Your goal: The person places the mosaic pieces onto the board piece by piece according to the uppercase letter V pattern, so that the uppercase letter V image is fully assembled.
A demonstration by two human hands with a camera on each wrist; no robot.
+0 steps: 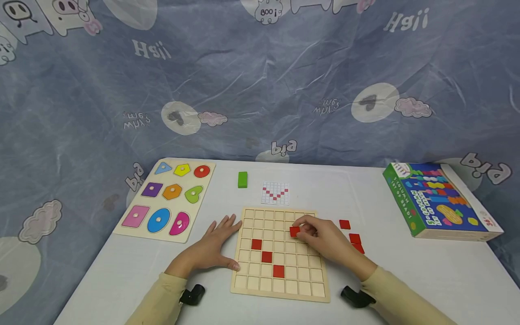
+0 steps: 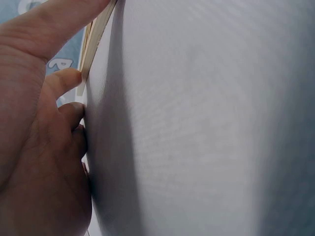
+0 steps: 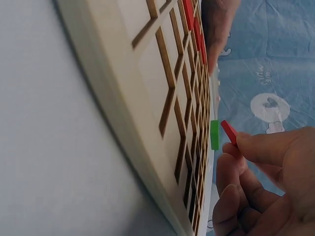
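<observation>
A wooden grid board [image 1: 280, 294] lies on the white table, with three red square tiles in its cells, stepping down to the right; one is the red tile [image 1: 266, 257]. My right hand [image 1: 325, 237] pinches another red square tile [image 1: 294, 231] between thumb and finger over the upper right part of the board. In the right wrist view that held tile [image 3: 228, 132] is seen edge-on, tilted. My left hand [image 1: 211, 246] has its fingers spread, thumb and index finger touching the board's left edge. In the left wrist view, the left thumb [image 2: 54, 24] reaches the board's side.
Loose red tiles [image 1: 344, 224] lie right of the board. Behind it are a pattern card [image 1: 275, 193] with a red V of squares and a green block [image 1: 242, 179]. A shape puzzle board [image 1: 162, 205] sits left, a colourful box [image 1: 443, 201] right. A patterned cloth hangs behind.
</observation>
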